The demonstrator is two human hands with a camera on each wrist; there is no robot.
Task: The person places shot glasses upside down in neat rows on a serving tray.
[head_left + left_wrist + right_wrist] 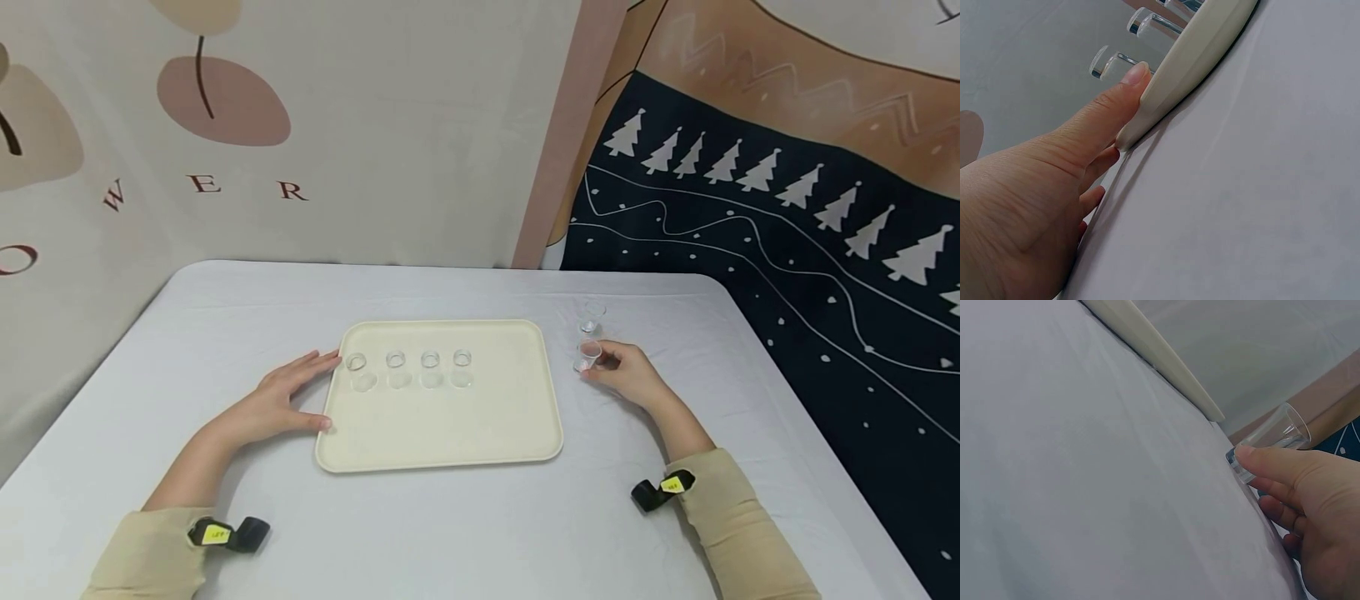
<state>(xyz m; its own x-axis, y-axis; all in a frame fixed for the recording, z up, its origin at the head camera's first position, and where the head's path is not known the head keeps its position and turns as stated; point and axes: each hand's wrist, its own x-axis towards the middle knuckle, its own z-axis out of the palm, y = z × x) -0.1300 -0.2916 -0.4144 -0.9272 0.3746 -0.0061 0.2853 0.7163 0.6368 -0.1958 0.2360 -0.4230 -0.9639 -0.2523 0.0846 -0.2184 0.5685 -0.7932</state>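
Observation:
A cream tray lies on the white cloth, with several clear shot glasses standing upside down in a row across its back half. My left hand rests against the tray's left edge, thumb and fingers spread apart; in the left wrist view its thumb touches the rim. Right of the tray, my right hand pinches a clear shot glass near its base, mouth upward. Whether that glass touches the cloth I cannot tell. Just behind it stands another upright shot glass.
A white cloth covers the table, whose back edge meets a printed wall hanging. A dark hanging with white trees drops along the right side. Each sleeve carries a black wrist camera.

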